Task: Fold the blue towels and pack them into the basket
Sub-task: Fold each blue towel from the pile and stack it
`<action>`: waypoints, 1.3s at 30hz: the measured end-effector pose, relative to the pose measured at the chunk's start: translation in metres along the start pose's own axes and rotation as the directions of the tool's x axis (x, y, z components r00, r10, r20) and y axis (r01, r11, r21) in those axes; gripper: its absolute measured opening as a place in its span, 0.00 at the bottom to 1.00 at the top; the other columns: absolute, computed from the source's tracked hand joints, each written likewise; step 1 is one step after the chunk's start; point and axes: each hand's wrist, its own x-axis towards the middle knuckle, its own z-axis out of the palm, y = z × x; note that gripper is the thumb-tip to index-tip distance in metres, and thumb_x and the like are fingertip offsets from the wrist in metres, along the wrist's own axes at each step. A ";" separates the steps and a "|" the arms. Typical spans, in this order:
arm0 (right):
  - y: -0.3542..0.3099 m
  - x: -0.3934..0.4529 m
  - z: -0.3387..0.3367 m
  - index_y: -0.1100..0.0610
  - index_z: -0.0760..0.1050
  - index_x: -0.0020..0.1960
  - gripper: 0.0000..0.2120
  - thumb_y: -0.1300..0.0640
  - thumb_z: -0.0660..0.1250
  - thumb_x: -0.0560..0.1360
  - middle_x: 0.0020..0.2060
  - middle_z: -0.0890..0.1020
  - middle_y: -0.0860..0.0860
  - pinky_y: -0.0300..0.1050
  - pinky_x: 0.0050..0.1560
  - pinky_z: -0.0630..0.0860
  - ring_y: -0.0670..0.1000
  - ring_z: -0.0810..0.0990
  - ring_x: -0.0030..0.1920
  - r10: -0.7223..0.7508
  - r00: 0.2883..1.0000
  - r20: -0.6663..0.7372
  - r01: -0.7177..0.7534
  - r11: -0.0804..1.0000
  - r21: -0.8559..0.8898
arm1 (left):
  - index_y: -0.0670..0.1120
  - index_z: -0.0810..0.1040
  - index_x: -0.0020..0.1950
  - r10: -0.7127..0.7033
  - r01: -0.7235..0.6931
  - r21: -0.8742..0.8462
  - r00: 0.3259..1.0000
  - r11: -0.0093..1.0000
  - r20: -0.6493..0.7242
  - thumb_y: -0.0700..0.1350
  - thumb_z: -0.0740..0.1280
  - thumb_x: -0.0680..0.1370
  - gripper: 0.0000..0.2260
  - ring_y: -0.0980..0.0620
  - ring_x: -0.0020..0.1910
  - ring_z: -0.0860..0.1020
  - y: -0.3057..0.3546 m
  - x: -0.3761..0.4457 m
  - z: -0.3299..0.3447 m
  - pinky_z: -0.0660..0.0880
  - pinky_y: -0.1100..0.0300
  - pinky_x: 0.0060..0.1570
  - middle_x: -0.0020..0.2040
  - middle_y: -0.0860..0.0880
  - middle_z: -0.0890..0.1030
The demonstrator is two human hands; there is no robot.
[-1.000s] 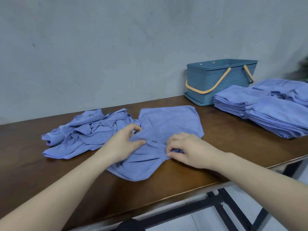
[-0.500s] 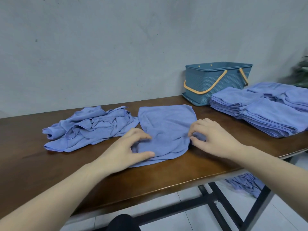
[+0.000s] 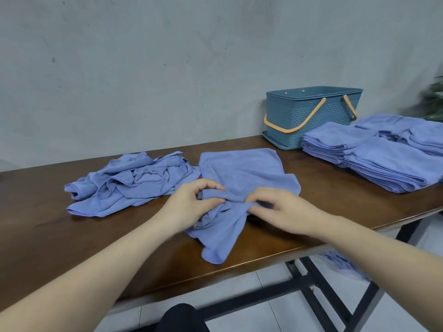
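Observation:
A blue towel (image 3: pixel 242 173) lies partly spread on the wooden table (image 3: pixel 36 236), bunched in the middle and with a corner trailing toward the front edge. My left hand (image 3: pixel 189 204) pinches the bunched fold from the left. My right hand (image 3: pixel 278 207) pinches the same fold from the right. A crumpled heap of blue towels (image 3: pixel 129 180) lies to the left. Stacks of folded blue towels (image 3: pixel 374 159) sit on the right. The teal basket (image 3: pixel 311 116) with orange handles stands at the back by the wall; its inside is hidden.
The grey wall runs right behind the table. A blue cloth (image 3: pixel 342 262) lies on the tiled floor under the table, beside the black metal legs (image 3: pixel 311 279). A green plant (image 3: pixel 434 101) shows at the far right edge.
Half a second ago the towel lay flat with my hands apart at its sides. Both hands have come together at its middle and gathered it, and its near corner now trails toward the table's edge.

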 end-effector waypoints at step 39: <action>-0.031 -0.050 -0.043 0.56 0.74 0.48 0.08 0.61 0.73 0.74 0.43 0.76 0.57 0.45 0.40 0.69 0.52 0.73 0.40 0.359 0.919 -0.162 -0.109 0.628 0.771 | 0.48 0.66 0.39 0.002 -0.022 -0.331 0.998 0.944 -0.059 0.58 0.67 0.75 0.17 0.54 0.36 0.67 0.028 -0.037 0.018 0.65 0.60 0.37 0.35 0.49 0.67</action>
